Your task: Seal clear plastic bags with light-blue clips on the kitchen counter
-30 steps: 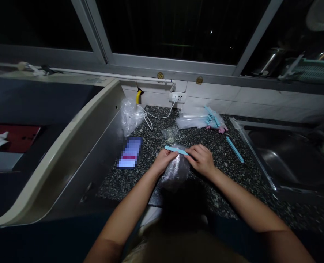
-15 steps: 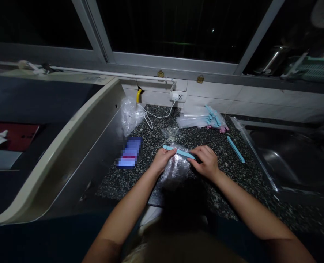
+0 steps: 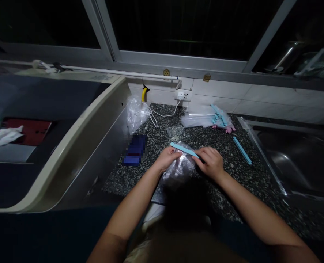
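Note:
A clear plastic bag [image 3: 180,168] lies on the speckled dark counter [image 3: 228,175] in front of me. A light blue sealing clip [image 3: 184,149] runs across its top edge. My left hand [image 3: 166,159] is closed on the bag's left upper corner, just under the clip's left end. My right hand [image 3: 211,163] pinches the clip's right end, with the bag under its fingers. Both hands rest low on the counter, close together.
A phone [image 3: 136,155] lies left of the bag. Behind are a crumpled bag with a white cable [image 3: 140,111] to a wall socket [image 3: 183,95], a stack of clear bags with blue clips [image 3: 206,118] and a loose blue clip [image 3: 242,150]. A steel sink [image 3: 296,160] is right, a stove hood panel [image 3: 68,146] left.
My hands stay on the bag and clip; the right hand has slid slightly right along the clip. The phone screen has gone dark. The view shifted a little left.

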### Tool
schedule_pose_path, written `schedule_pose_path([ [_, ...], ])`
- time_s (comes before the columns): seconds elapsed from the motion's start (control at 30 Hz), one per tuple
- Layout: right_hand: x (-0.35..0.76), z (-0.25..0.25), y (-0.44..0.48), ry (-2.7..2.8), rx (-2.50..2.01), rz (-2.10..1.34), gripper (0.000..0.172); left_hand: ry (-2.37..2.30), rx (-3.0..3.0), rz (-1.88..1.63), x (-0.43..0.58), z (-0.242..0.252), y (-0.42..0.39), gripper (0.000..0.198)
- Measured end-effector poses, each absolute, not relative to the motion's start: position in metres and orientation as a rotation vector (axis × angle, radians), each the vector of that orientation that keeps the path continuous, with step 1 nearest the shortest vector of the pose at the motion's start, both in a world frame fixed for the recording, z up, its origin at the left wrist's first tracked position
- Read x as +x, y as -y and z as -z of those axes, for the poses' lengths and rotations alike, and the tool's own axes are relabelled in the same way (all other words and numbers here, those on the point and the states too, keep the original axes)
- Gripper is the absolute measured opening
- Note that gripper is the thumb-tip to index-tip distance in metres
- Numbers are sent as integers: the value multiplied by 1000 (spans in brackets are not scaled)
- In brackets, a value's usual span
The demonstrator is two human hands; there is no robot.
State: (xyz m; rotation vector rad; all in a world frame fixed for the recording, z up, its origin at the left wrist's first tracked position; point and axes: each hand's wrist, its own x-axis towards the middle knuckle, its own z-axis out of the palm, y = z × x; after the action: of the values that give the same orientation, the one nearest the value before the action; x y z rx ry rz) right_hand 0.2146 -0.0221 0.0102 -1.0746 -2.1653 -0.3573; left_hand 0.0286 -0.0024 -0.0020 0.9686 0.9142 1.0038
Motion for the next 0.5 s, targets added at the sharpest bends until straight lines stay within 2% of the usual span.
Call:
schedule_pose_path([
  [0.13, 216, -9, 21, 2134, -1058, 307, 12, -1097, 1088, -1078, 4, 1, -4, 22],
  [0.23, 217, -8, 19, 2114, -1049, 303, 11, -1521, 1329, -1280, -29, 6, -13, 13],
  [0.3, 215, -7, 18, 2123, -1052, 304, 12, -1690, 1437, -1260, -47, 11, -17, 9],
  [0.5, 211, -7, 19, 2124, -1059, 299, 13, -1605, 1465, -1284, -42, 12, -20, 8],
])
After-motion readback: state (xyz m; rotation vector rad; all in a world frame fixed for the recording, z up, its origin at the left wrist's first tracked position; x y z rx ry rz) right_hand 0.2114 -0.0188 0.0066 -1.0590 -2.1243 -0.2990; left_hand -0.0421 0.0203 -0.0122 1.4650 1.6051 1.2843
